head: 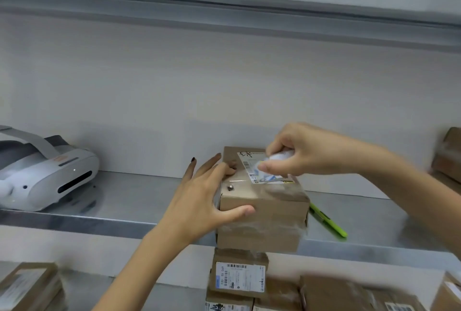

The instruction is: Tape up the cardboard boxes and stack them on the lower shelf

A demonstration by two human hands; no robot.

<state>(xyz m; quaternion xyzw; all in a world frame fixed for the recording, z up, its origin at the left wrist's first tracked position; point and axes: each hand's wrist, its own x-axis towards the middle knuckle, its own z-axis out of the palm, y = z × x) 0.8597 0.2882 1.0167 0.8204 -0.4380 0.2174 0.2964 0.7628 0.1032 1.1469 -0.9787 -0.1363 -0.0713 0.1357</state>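
Observation:
A small brown cardboard box [269,213] with a white shipping label and clear tape stands at the front edge of a grey metal shelf [129,201]. My left hand [199,198] holds its left end, thumb on the front face, fingers spread over the top. My right hand [306,151] is above the box top and pinches a crumpled piece of clear tape or film [274,161] over the label. Below, on the lower shelf, taped boxes stand stacked [239,278].
A white headset [42,173] lies at the shelf's left. A green pen-like tool [329,222] lies right of the box. More brown boxes sit at the right edge [449,156], bottom left [27,285] and bottom right [349,293]. Another shelf runs overhead.

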